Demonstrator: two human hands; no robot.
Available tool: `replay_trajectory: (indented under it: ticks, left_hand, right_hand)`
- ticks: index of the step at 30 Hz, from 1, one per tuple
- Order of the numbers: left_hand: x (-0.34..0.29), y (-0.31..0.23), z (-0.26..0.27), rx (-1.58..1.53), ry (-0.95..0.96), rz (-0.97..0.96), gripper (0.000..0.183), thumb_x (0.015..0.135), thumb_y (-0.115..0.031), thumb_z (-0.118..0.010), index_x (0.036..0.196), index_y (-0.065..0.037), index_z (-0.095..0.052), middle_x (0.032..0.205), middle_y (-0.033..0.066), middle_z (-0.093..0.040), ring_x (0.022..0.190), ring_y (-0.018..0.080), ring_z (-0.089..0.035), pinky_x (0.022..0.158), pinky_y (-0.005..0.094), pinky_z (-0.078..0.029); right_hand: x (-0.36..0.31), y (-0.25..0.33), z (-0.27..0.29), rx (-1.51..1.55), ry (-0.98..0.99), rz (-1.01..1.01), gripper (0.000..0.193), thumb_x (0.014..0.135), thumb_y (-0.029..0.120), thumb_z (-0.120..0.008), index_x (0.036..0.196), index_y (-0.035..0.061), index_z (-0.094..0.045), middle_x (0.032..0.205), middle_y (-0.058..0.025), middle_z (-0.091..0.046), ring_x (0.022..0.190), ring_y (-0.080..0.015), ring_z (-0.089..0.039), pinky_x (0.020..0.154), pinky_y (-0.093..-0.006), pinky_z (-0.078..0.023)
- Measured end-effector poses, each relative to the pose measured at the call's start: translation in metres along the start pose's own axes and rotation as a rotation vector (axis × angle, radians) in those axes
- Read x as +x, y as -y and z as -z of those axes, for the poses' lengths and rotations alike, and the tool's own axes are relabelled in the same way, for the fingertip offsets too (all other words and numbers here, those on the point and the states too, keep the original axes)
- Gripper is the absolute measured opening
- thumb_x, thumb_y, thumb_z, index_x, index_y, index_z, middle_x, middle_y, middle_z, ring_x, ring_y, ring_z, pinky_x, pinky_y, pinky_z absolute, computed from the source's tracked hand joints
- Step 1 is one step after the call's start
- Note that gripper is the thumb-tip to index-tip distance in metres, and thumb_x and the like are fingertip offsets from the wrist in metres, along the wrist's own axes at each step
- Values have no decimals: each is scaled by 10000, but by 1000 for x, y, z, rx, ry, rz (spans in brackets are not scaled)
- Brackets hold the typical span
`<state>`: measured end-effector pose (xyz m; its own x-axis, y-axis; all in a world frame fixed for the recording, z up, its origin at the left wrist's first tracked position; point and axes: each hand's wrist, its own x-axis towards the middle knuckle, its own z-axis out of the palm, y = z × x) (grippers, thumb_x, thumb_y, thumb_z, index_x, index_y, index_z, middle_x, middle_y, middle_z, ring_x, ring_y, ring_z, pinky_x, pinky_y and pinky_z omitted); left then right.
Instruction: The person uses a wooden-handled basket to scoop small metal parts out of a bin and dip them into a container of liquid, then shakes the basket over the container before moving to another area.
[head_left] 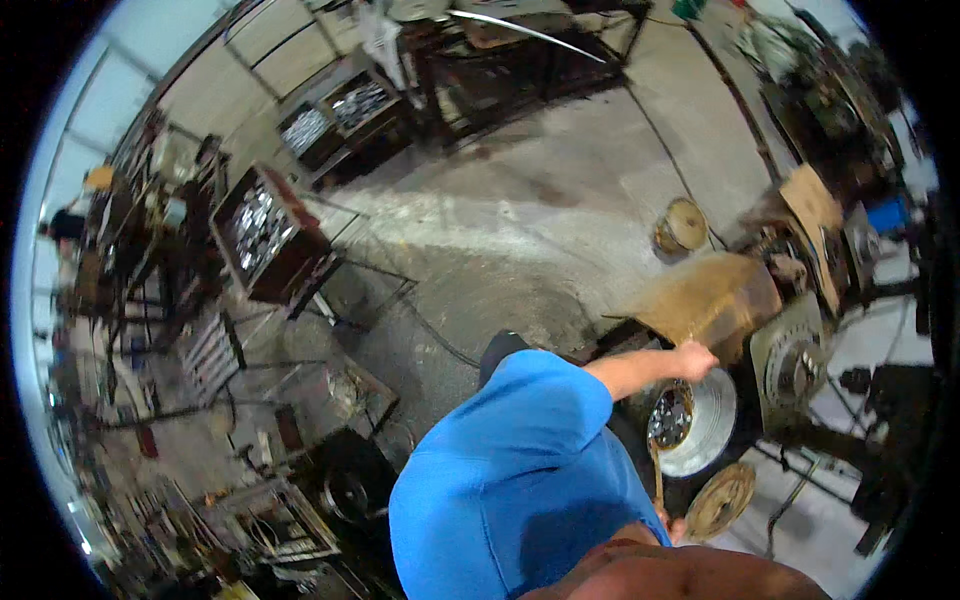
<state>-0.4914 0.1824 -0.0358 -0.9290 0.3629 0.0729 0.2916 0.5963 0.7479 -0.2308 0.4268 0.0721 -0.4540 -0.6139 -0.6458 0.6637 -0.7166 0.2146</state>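
My left arm, in a blue sleeve, stretches to the right. My left hand (697,360) is closed beside the far rim of a pale metal basin (718,425); what it grips, if anything, cannot be made out. In the basin's left side sits a round, dark pan (670,415) with small shiny metal pieces in it. A thin, light-brown handle (657,475) runs from the pan toward me. At its near end my right hand (673,525) is closed around it, partly hidden by my shirt and forearm.
A round, tan lid-like disc (722,503) lies near the basin. Beyond are a brown curved sheet (710,295), a machine with a round metal plate (795,370) and a bucket (682,225). Left, a box of metal parts (265,235) stands on a frame; a cable crosses the floor.
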Motion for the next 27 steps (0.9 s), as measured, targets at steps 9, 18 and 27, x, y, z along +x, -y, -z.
replay_trajectory:
  ticks: [9, 18, 27]
  left_hand:
    - [-14, -6, 11, 28, -24, 45, 260, 689, -177, -536, 933, -136, -618, 813, 112, -638, 795, 301, -610, 654, 430, -475]
    - [-12, -1, 6, -12, -86, 24, 263, 742, -200, -507, 976, -136, -609, 798, 117, -634, 760, 312, -606, 641, 444, -474]
    - [-12, -3, 7, -40, -59, 22, 275, 737, -204, -527, 991, -133, -607, 791, 135, -628, 763, 317, -604, 640, 440, -474]
  right_hand:
    - [37, 32, -13, -16, -110, -41, 392, 690, 90, -590, 986, 18, -343, 709, -3, -312, 589, -99, -344, 505, -247, -346]
    - [55, 51, -14, -26, -108, -101, 331, 680, 73, -575, 903, 45, -331, 692, 3, -303, 581, -104, -340, 509, -250, -346]
    - [56, 57, 5, 19, -25, -142, 282, 670, 56, -559, 819, 71, -320, 674, 9, -295, 574, -108, -337, 513, -253, -345]
